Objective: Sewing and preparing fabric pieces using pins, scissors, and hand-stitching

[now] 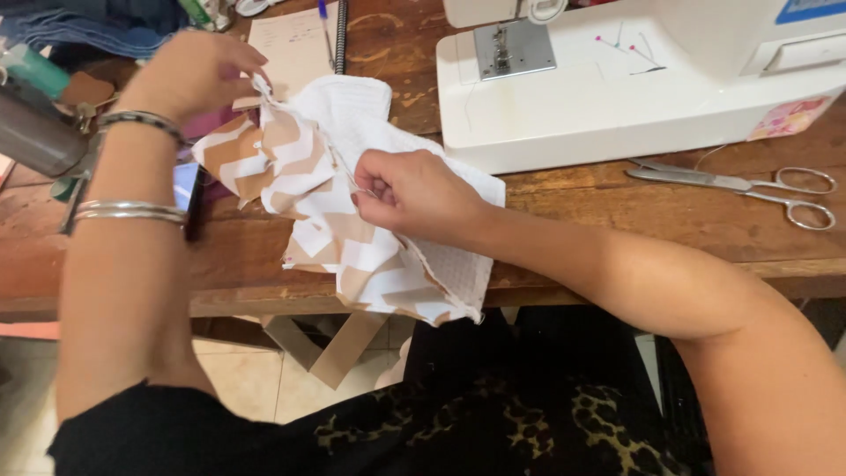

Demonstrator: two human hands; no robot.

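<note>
A tan-and-white zigzag fabric piece [317, 220] with a white backing lies over the front edge of the wooden table [617, 220]. My left hand [189, 75] pinches its upper corner, raised above the table, with silver bangles on the wrist. My right hand [414, 194] grips the middle of the fabric, fingers closed on the edge where a thin pin or needle seems to stick out. A strip of the fabric hangs below the table edge.
A white sewing machine [634, 79] stands at the back right, with pins lying on its bed. Silver scissors [749, 187] lie to its front right. A spiral notebook [295, 44] with a pen, blue cloth [88, 26] and a phone [187, 189] sit at the left.
</note>
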